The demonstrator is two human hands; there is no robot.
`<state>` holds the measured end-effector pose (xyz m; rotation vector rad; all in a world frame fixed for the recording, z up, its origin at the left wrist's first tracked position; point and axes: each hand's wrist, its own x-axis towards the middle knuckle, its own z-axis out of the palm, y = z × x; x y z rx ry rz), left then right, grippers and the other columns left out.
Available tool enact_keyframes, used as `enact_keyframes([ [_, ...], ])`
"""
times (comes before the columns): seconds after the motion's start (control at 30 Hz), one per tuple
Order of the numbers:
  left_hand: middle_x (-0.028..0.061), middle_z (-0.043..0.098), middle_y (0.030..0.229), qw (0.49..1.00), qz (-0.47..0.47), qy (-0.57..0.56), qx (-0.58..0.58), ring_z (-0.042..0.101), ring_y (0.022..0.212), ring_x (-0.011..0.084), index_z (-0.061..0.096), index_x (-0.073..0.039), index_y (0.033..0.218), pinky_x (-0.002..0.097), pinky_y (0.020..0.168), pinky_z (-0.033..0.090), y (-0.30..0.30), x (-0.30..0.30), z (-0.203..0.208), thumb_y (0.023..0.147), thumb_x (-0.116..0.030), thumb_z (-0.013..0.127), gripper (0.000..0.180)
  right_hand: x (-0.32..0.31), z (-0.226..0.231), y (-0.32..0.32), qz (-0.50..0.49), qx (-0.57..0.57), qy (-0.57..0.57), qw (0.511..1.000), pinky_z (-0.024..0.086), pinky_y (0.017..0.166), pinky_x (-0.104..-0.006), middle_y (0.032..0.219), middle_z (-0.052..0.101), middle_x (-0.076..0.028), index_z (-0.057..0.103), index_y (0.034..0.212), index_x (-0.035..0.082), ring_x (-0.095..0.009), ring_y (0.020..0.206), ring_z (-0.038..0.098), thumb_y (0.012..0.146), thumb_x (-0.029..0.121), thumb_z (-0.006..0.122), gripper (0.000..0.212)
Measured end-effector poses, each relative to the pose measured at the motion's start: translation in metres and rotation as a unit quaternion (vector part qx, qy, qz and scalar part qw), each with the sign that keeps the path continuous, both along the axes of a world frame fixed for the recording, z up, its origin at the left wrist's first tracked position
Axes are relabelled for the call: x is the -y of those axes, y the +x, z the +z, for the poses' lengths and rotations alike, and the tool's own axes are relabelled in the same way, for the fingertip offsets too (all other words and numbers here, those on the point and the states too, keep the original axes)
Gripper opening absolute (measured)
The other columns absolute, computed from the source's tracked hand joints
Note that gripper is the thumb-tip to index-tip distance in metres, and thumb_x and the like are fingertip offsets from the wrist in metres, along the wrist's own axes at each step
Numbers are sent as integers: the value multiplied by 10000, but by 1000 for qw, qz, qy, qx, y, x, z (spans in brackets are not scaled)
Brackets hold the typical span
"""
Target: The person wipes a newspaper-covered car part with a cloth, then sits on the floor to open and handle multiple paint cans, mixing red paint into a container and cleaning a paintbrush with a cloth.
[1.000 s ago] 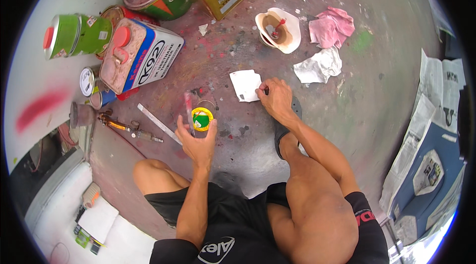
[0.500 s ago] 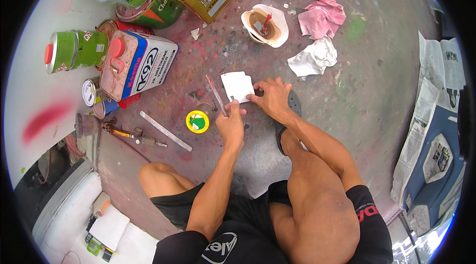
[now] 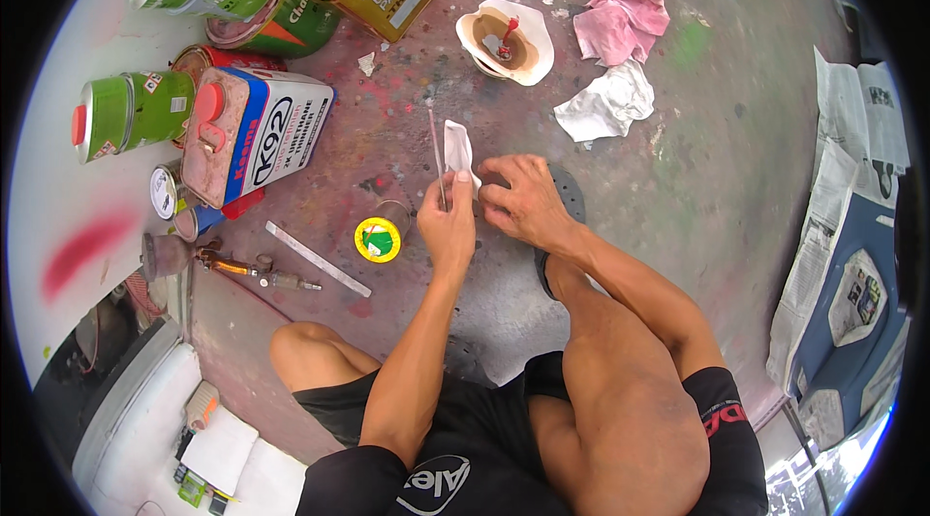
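Note:
My left hand [image 3: 449,223] is closed round a thin, reddish-stained flat stick [image 3: 435,143] and a white folded sheet [image 3: 458,145], which looks like paper or thin cloth. The stick points up and away from me, with the sheet just right of it, turned nearly edge-on under my thumb. My right hand [image 3: 526,198] hovers close by on the right, fingers bent and apart, its fingertips near the sheet's edge; no object shows in them. Left of my left hand stands a small can or cup with a yellow-rimmed, green-and-white top [image 3: 378,240]. A pale flat strip [image 3: 318,258] lies beyond it.
Thinner tins [image 3: 266,133] and green cans [image 3: 145,112] crowd the left side. A spray gun [image 3: 242,264] lies below them. Ahead sit a paper cone strainer [image 3: 506,41] with a red item inside, a pink cloth [image 3: 622,24] and a white cloth [image 3: 607,101]. Newspaper-masked blue panel [image 3: 843,308] at right.
My left hand has taken hold of the white sheet and tilted it up beside the stick. My right hand's fingers have come off the sheet and curled.

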<state>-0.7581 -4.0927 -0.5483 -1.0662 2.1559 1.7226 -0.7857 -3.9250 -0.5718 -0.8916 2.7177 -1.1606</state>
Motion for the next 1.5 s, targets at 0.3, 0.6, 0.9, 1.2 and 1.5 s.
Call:
enact_keyframes([
  [0.3,7,733,925,995,-30,20,-90,627,815,87,779,34,1256,299,735,526,6,-10,0,1094,-291,772,363,-16,29,1,-11,-8,32,999,522,916,-414,1356,703,-76,722,1079,134,-260,1046,704,820,138,849,289],
  [0.6,15,735,909,991,-43,43,-116,607,832,82,784,41,1128,309,723,514,0,-34,6,1151,-274,692,329,-36,45,12,-9,-51,131,990,541,878,-417,1365,726,-131,732,1096,107,-281,1031,724,864,194,828,266],
  [0.9,-77,606,795,990,8,108,-93,476,685,13,744,-37,953,249,583,363,8,-56,-1,1091,-300,802,303,-51,60,18,-233,196,-80,949,593,774,-437,1148,781,-117,753,1169,64,-310,908,748,900,216,921,352],
  [1.2,-68,603,782,988,-4,119,-93,485,695,43,722,-38,903,264,602,376,13,-73,-1,1042,-268,863,304,-68,61,27,-193,144,-33,970,558,705,-412,948,712,-115,712,1138,21,-266,801,693,1045,173,769,187],
  [1.5,-48,656,864,987,-26,109,-114,536,762,43,706,-5,1020,244,664,445,5,-88,29,1081,-204,796,226,-73,55,28,-475,294,-241,794,549,717,-368,958,694,-87,601,1187,-4,-136,842,653,1191,327,597,331],
])
